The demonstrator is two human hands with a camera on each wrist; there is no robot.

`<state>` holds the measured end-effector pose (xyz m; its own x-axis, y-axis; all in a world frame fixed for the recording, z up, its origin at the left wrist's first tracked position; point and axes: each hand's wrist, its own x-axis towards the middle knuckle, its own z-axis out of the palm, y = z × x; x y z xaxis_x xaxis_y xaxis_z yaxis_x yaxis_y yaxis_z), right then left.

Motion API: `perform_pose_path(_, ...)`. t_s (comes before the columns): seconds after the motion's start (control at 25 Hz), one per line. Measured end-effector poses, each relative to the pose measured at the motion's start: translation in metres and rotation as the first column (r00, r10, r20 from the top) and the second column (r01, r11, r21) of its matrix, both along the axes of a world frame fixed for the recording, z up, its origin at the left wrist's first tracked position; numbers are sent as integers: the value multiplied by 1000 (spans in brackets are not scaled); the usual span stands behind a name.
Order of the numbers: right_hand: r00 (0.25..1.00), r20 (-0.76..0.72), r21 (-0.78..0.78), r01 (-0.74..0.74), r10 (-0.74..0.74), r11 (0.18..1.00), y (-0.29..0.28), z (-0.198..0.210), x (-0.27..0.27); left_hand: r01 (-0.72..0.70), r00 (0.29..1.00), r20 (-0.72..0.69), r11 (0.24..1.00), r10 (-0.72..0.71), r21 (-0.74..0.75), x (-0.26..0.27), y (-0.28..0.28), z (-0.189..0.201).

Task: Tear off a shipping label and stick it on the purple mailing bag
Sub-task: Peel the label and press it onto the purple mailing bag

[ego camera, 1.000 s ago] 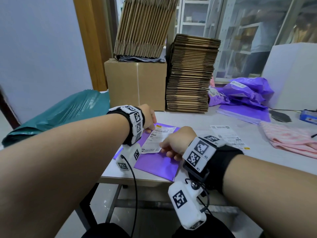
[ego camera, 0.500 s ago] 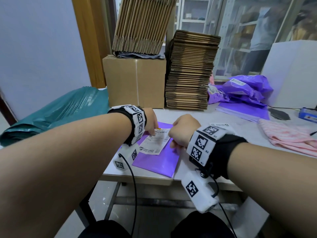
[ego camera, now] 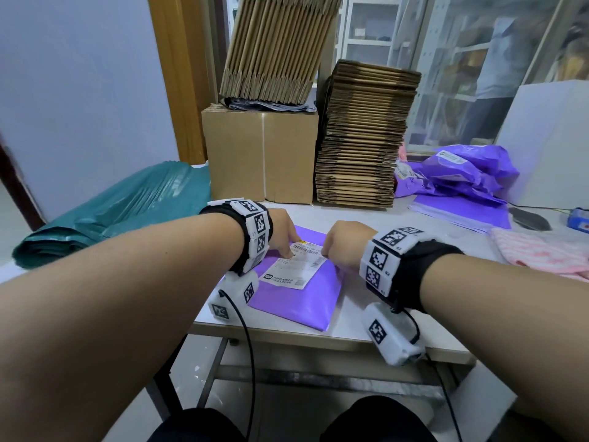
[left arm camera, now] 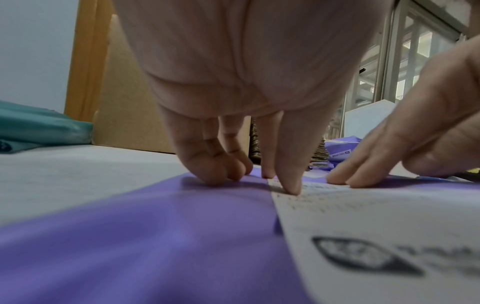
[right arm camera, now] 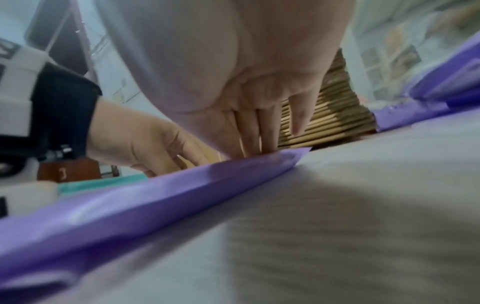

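Observation:
A purple mailing bag [ego camera: 296, 304] lies flat near the table's front edge. On its far half lies a white shipping label [ego camera: 291, 267] with barcodes. My left hand [ego camera: 285, 244] presses the label's far left part with straight fingers; in the left wrist view one fingertip [left arm camera: 292, 187] stands on the label [left arm camera: 363, 216] edge and the others touch the bag [left arm camera: 155, 236]. My right hand [ego camera: 333, 250] presses the label's far right corner, its fingers [left arm camera: 345, 179] flat on the paper. In the right wrist view its fingertips [right arm camera: 255, 142] are behind the bag's edge [right arm camera: 182, 189].
Behind the bag stand a taped cardboard box [ego camera: 259, 154] and a stack of flat cartons [ego camera: 363, 135]. Teal bags [ego camera: 121, 212] lie at the left. More purple bags [ego camera: 462, 177], a pink cloth [ego camera: 538, 255] and a white box [ego camera: 548, 138] are at the right.
My right hand has moved from the label's near right edge up to its far right corner. The label now lies flat on the bag under both hands.

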<state>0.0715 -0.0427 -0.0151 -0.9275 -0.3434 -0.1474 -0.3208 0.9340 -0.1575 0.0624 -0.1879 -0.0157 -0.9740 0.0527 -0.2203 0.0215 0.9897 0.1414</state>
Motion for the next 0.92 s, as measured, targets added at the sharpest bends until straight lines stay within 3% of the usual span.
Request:
perform_pose_path(0.16,994,-59,-4,-88,88,996,0,9,13,9,1000,18,1000,-9,-21,0,1,0)
perform_pose_path(0.32,956,33,-56,-290,292,956,-8,17,35,17,1000,21,999,-16,-41,2,0,-2)
perform_pose_path(0.6,956,62,-35,-284,285,958,9,7,31,-57,995,77,998,58,-17,7,0,1)
perform_pose_path(0.76,926,23,-68,-374,376,925,-1,9,42,-49,993,109,999,49,-2,13,-3,3)
perform_pose_path(0.92,879,85,-48,-466,468,884,-13,-1,44,-38,985,169,999,35,10,19,-8,4)
